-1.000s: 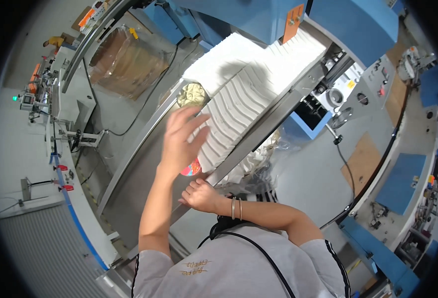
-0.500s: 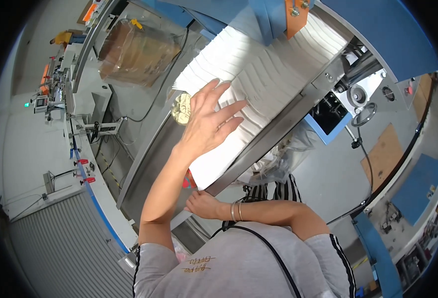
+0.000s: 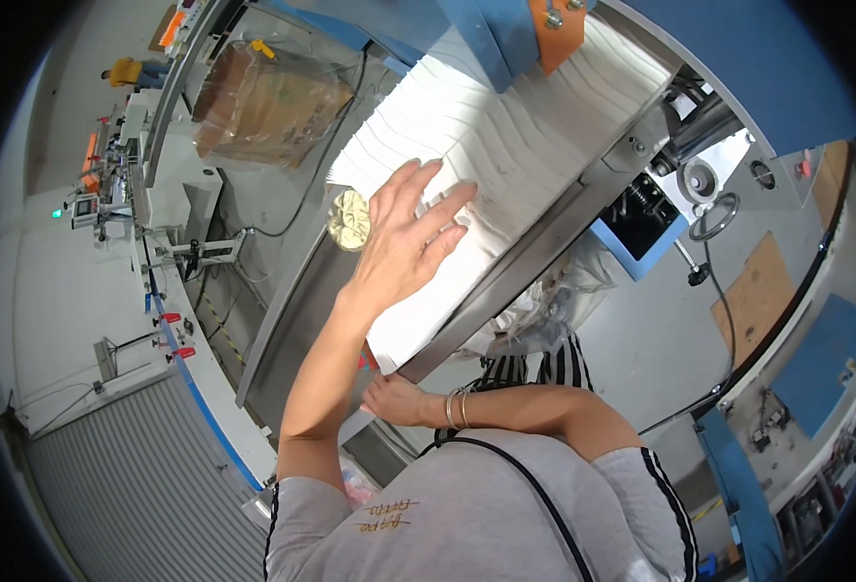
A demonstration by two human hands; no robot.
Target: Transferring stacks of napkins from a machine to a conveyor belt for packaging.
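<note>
In the head view, looking down past the wearer's chest, a long row of white, thin, tightly packed sheets (image 3: 515, 165) is filling a sloping metal tray, slanting from the middle of the picture toward the upper right. The left hand (image 3: 408, 238) is lying across the near part of this row, palm down, fingers open and spread, gripping nothing. Just beside its outer edge, a round, crinkled, pale-gold bundle (image 3: 349, 220) is sitting at the row's left side.

The right hand (image 3: 396, 400) is resting near the lower end of the tray's metal rail (image 3: 530, 262), its fingers curling inward; whether they are gripping anything, I cannot tell. Two bangles (image 3: 452, 407) are circling that wrist.

Gold lettering (image 3: 386, 514) is running in two short lines across the front of the grey shirt (image 3: 476, 495). Farther left, a small screen (image 3: 83, 207) is showing too tiny to read.

An orange plate (image 3: 557, 34) with bolts is hanging from a blue machine (image 3: 476, 39) over the sheets. At upper left, a brown box (image 3: 268, 107) is standing wrapped in clear plastic.
</note>
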